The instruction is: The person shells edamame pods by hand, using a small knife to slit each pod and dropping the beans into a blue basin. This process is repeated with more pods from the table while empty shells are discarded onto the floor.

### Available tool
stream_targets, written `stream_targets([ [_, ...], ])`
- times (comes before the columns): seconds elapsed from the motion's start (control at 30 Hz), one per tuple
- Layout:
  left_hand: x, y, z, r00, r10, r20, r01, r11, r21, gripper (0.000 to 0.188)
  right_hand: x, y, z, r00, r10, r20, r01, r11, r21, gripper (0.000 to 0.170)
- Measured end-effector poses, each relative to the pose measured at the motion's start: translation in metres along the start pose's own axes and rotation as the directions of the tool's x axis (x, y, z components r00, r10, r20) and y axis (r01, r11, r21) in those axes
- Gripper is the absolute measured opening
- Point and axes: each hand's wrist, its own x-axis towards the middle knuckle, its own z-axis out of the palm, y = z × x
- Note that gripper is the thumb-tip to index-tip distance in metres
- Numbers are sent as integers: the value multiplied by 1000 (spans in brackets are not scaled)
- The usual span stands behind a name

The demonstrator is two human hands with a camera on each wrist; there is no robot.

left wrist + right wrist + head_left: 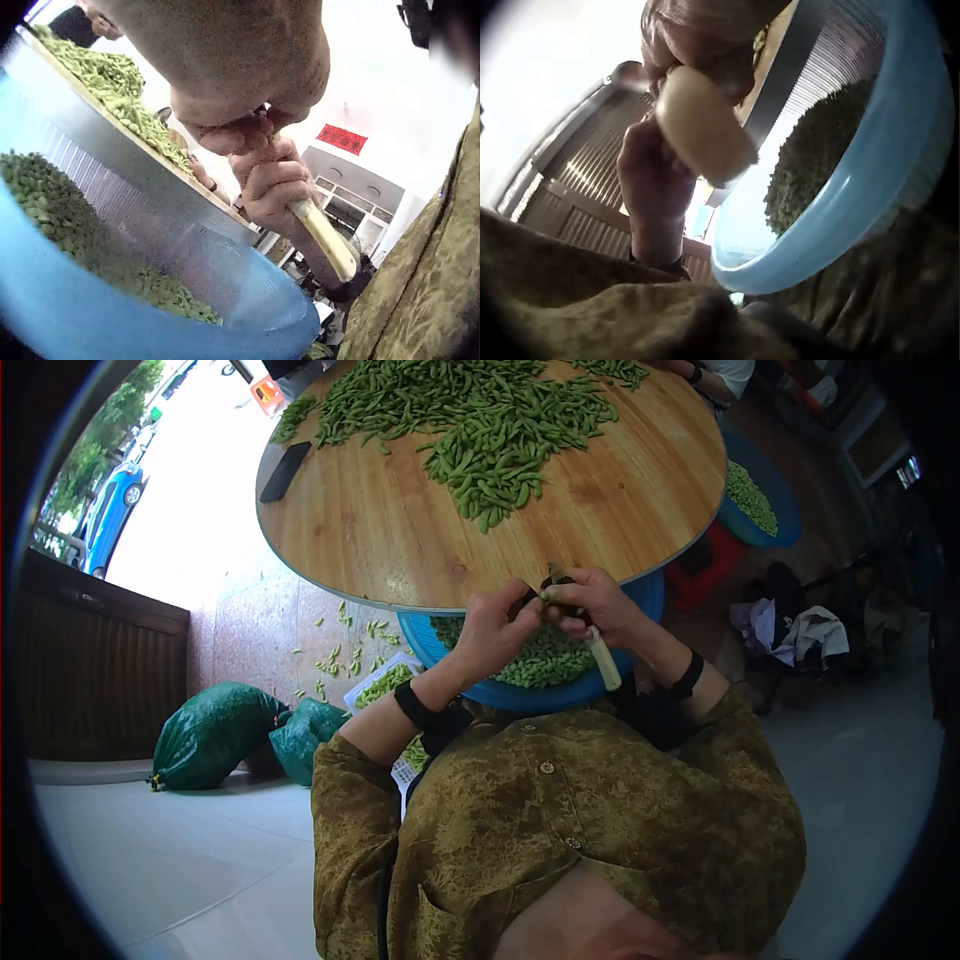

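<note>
My right hand point(598, 603) grips a knife by its cream handle point(604, 660), which sticks out below the fist. Part of the blade point(556, 572) shows above the fingers in the head view. My left hand point(492, 628) has its fingers curled and meets the right one at the fingertips. Between the two hands a bit of green soybean pod point(544, 597) shows, mostly hidden by the fingers. Right below them stands a blue basin point(415, 638) with shelled green beans point(545, 668) in it. In the right wrist view, the knife handle point(701, 124) hides part of the left hand.
A round wooden table point(370, 550) bears a heap of soybean pods point(490, 450) and a dark flat object point(285, 472). Another person's hand point(683, 368) is at its far edge. Green sacks point(215, 730), a white basket point(355, 695) and another blue basin point(785, 510) stand around.
</note>
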Motion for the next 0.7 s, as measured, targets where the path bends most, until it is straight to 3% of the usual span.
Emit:
stream_targets([
  [0.03, 1, -2, 0, 999, 21, -33, -18, 998, 64, 16, -1, -3, 5, 992, -89, -90, 64, 966, -250, 13],
  [0.07, 1, -3, -1, 997, 41, -61, -33, 991, 129, 15, -1, -5, 9, 992, -87, -88, 62, 967, -248, 13],
  [0.1, 1, -3, -2, 997, 40, -60, -32, 991, 129, 15, 0, -6, 14, 979, -173, -107, 121, 919, -375, 13],
  [0.13, 1, -2, -2, 984, 159, -84, -133, 957, 256, 14, 0, -6, 17, 959, -260, -116, 170, 851, -498, 14],
  [0.17, 0, -2, -2, 957, 276, -93, -223, 898, 380, 13, 1, -3, 16, 959, -256, -119, 166, 852, -496, 14],
  [0.27, -2, 4, -2, 941, 335, -41, -281, 845, 455, 12, 4, 1, 14, 943, -323, -80, 224, 793, -566, 15],
  [0.3, -2, 4, -3, 941, 335, -44, -279, 846, 455, 12, 2, -5, 13, 970, -235, -54, 175, 842, -511, 15],
  [0.33, -4, 4, -5, 955, 297, -4, -268, 866, 422, 13, 1, -7, 13, 989, -148, -24, 121, 883, -453, 15],
  [0.4, -5, 0, -8, 965, 259, 37, -253, 887, 387, 14, 4, 0, 8, 986, -165, -1, 145, 873, -466, 14],
  [0.47, -5, -9, -8, 992, 106, 66, -119, 964, 236, 12, 4, 4, 5, 983, -181, 20, 168, 863, -477, 13],
  [0.5, -5, -10, -7, 992, 106, 68, -119, 964, 236, 12, 5, 4, 4, 984, -175, 41, 174, 864, -473, 13],
  [0.57, -6, -12, -5, 992, -77, 104, 88, 991, -105, 15, 5, 3, 1, 984, -169, 61, 178, 866, -467, 14],
  [0.6, -7, -13, -6, 991, -78, 106, 89, 991, -104, 15, 5, 2, -1, 989, -125, 73, 145, 878, -455, 15],
  [0.67, -8, -13, -9, 943, -201, 265, 299, 861, -411, 12, 4, -1, -4, 993, -83, 84, 112, 890, -443, 16],
  [0.7, -7, -13, -11, 942, -203, 266, 301, 861, -410, 12, 4, -3, -6, 992, -45, 119, 88, 919, -383, 17],
])
